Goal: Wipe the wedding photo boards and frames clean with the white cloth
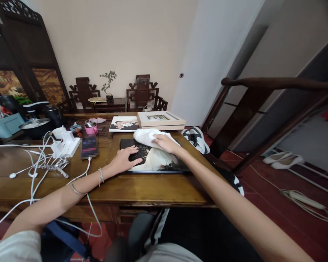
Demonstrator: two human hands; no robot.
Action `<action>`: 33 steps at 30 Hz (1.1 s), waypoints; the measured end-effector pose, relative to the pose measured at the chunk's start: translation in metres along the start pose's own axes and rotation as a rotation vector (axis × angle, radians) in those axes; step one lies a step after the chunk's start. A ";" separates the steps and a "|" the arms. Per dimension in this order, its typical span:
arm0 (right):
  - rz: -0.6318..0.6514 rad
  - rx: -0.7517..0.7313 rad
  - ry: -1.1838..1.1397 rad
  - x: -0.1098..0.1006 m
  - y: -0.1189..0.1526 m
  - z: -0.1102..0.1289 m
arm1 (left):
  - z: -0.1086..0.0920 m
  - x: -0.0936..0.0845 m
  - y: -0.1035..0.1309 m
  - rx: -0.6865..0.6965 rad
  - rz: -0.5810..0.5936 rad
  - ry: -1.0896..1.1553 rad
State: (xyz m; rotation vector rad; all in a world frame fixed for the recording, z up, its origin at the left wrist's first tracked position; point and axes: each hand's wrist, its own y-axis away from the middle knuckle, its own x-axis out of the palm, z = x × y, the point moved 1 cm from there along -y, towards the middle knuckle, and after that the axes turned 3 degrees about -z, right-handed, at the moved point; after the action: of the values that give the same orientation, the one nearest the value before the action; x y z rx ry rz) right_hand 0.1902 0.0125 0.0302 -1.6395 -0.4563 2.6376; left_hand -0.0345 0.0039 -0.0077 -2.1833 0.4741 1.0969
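Note:
A large dark photo panel point(158, 160) lies flat on the wooden table point(153, 189), with a white gown in its picture. On its left edge rests my left hand point(127, 158), fingers spread and holding nothing. My right hand point(166, 143) grips a white cloth point(143, 136), which is bunched over the panel's far part and hides some of it. Behind the panel are a white photo print point(123, 124) and a pale wooden picture frame point(161, 120).
Left of the panel, a phone point(89, 147) is plugged into a cable near a white power strip point(69, 145) and tangled cords. A pink mug point(90, 127) and a lidded pot point(35, 125) stand farther back. A wooden chair point(262, 87) is at the right.

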 end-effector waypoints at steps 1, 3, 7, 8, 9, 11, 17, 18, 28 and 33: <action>-0.019 0.019 0.016 -0.006 0.006 -0.012 | -0.001 0.000 0.000 -0.001 -0.001 0.004; -0.051 0.053 0.047 -0.016 0.019 -0.033 | -0.001 -0.001 0.000 0.000 -0.011 0.005; -0.041 0.054 0.072 -0.026 0.062 -0.047 | 0.001 -0.001 -0.001 0.045 -0.054 0.002; -0.027 0.030 0.069 -0.027 0.078 -0.044 | 0.001 0.000 -0.001 0.058 -0.062 -0.001; -0.015 0.003 0.063 -0.029 0.094 -0.040 | 0.002 0.000 -0.002 0.066 -0.067 -0.006; 0.018 -0.032 0.042 -0.033 0.128 -0.029 | 0.004 0.001 -0.002 0.072 -0.071 -0.019; 0.175 -0.035 -0.025 -0.048 0.172 -0.009 | 0.004 0.001 -0.002 0.109 -0.078 -0.022; 0.172 -0.043 -0.016 -0.048 0.166 -0.010 | 0.004 0.001 -0.003 0.112 -0.078 -0.027; 0.042 -0.070 0.091 -0.028 0.030 -0.037 | 0.004 0.000 -0.001 0.100 -0.049 -0.046; 0.041 -0.045 0.112 -0.027 0.050 -0.030 | 0.004 0.000 -0.001 0.102 -0.064 -0.038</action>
State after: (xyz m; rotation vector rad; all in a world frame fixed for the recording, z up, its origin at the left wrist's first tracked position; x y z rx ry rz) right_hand 0.2359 -0.0320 0.0295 -1.8165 -0.4872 2.5644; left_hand -0.0360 0.0070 -0.0088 -2.0711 0.4303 1.0553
